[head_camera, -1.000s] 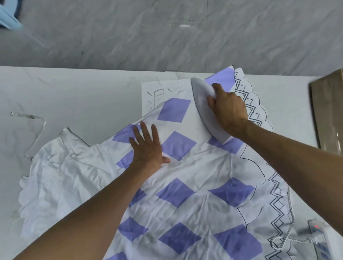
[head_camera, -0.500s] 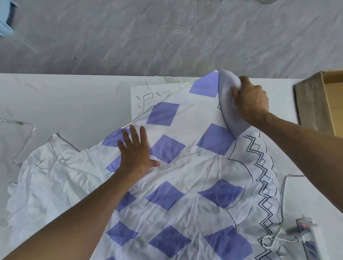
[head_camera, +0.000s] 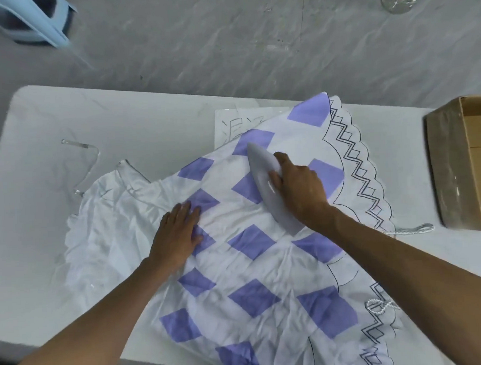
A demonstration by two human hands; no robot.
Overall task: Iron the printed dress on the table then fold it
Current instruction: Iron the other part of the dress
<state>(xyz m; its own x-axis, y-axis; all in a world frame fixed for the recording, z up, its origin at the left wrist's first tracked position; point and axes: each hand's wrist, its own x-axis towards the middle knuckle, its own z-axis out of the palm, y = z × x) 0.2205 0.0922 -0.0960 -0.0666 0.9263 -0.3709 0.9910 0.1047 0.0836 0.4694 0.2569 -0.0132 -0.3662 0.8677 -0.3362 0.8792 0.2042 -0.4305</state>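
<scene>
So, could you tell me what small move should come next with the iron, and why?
Probably slide the iron nearer, over the creased cloth between the hands: the right hand grips the iron on the dress, the left hand presses the dress flat beside it, and wrinkles show there.

White table (head_camera: 121,127) — dress (head_camera: 250,248), cardboard box (head_camera: 451,167), paper sheet (head_camera: 231,122), cord (head_camera: 417,228).

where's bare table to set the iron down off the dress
Widest bare table is the far-left corner, beyond the clear strap and the dress. A narrower strip lies between its scalloped hem and the cardboard box, cord crossing its near end. The middle is crowded.
</scene>
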